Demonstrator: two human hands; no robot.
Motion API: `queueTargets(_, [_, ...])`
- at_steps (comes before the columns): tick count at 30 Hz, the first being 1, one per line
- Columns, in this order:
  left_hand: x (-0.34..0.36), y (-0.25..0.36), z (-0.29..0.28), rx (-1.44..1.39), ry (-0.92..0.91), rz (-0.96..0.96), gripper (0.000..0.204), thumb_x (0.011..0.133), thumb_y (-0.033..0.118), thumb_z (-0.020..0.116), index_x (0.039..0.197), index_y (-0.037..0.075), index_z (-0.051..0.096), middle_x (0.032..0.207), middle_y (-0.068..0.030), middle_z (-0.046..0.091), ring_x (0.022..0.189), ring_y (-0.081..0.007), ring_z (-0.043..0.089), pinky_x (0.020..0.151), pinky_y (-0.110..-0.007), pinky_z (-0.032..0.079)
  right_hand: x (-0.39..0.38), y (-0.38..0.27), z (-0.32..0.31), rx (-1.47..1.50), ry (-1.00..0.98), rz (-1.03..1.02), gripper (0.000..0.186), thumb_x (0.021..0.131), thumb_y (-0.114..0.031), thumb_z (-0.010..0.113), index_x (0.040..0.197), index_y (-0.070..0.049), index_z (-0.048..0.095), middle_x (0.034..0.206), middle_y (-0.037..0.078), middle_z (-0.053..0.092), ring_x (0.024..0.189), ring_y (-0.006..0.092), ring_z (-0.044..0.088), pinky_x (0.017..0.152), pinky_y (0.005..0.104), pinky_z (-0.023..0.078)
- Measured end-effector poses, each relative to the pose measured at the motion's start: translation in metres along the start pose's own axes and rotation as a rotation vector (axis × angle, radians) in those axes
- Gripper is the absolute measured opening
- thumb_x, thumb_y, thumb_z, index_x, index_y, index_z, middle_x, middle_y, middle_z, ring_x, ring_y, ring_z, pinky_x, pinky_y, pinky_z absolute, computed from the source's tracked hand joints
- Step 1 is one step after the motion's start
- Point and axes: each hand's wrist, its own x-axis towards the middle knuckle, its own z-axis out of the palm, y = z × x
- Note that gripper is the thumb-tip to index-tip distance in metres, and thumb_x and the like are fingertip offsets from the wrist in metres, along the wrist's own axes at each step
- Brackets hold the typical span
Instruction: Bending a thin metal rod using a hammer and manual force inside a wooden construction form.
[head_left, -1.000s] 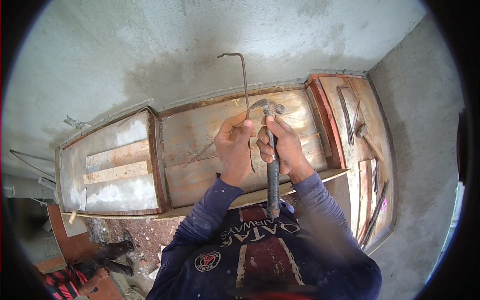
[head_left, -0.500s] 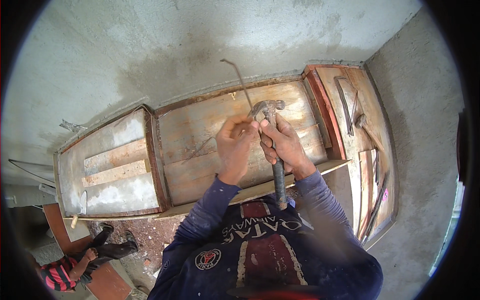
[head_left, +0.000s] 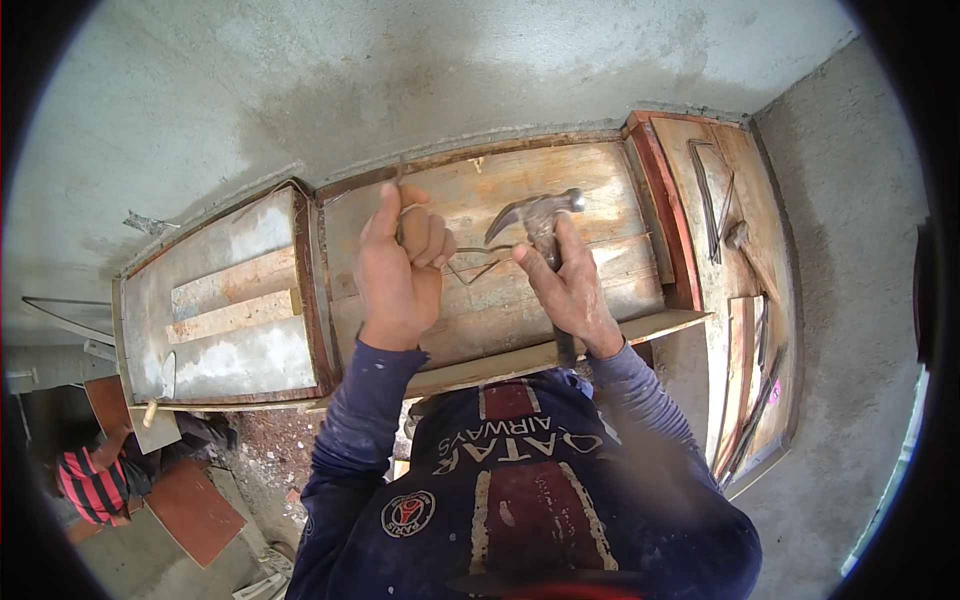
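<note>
Left hand (head_left: 400, 265): fingers curled tight around a thin metal rod (head_left: 401, 173), its blurred tip poking up past the thumb; full run of the rod hard to trace. Right hand (head_left: 575, 285): fingers wrapped on a claw hammer (head_left: 541, 222) just below its head, claw toward the left hand. Both above the middle wooden panel (head_left: 480, 325). Right panel: bent rods (head_left: 712, 215) beside a wooden-handled hammer (head_left: 757, 268).
</note>
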Motion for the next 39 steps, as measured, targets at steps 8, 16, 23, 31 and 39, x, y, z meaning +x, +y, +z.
queueTargets(8, [-0.005,-0.016,-0.001,-0.108,-0.119,0.421,0.044,0.11,0.041,0.039,0.085,0.008,0.055,0.053,0.0034,0.018,0.053,-0.0124,0.017,0.062,-0.031,0.027,0.006,-0.014,-0.031,0.976,-0.064,0.582,0.023,0.105,-0.032,0.055,0.096,-0.012,0.05,0.068,0.0,0.05,0.051,0.0096,0.047,0.041,0.0256,0.039])
queueTargets(16, [0.014,-0.025,-0.013,-0.627,-0.089,0.252,0.049,0.111,0.04,0.035,0.079,0.009,0.056,0.049,0.0024,0.017,0.05,-0.0137,0.016,0.062,-0.03,0.03,0.019,-0.01,-0.029,1.266,-0.302,0.656,0.042,0.105,-0.053,0.044,0.095,-0.013,0.053,0.067,-0.003,0.046,0.048,0.0054,0.036,0.04,0.0224,0.03])
queueTargets(23, [0.011,-0.049,0.004,-0.724,0.008,0.133,0.047,0.109,0.034,0.038,0.073,0.008,0.052,0.049,-0.0013,0.021,0.05,-0.0156,0.021,0.066,-0.031,0.033,0.027,-0.025,-0.007,1.353,-0.178,0.511,0.043,0.105,-0.054,0.044,0.095,-0.013,0.051,0.065,-0.002,0.045,0.047,0.0067,0.037,0.04,0.0225,0.031])
queueTargets(31, [0.015,-0.059,0.015,-0.762,0.232,0.02,0.056,0.109,0.04,0.036,0.064,0.009,0.047,0.05,-0.0037,0.023,0.052,-0.0165,0.026,0.068,-0.032,0.037,0.032,-0.03,0.0,1.283,-0.082,0.425,0.044,0.104,-0.054,0.048,0.094,-0.011,0.049,0.064,-0.001,0.045,0.047,0.008,0.038,0.04,0.0237,0.032])
queueTargets(39, [0.021,-0.062,0.02,-0.602,0.181,0.063,0.054,0.108,0.045,0.041,0.068,0.009,0.047,0.05,-0.0013,0.023,0.056,-0.0169,0.032,0.073,-0.034,0.041,0.047,-0.042,0.001,1.299,-0.001,0.471,0.047,0.101,-0.058,0.047,0.091,-0.013,0.051,0.064,0.0,0.044,0.057,0.0132,0.046,0.053,0.0294,0.04])
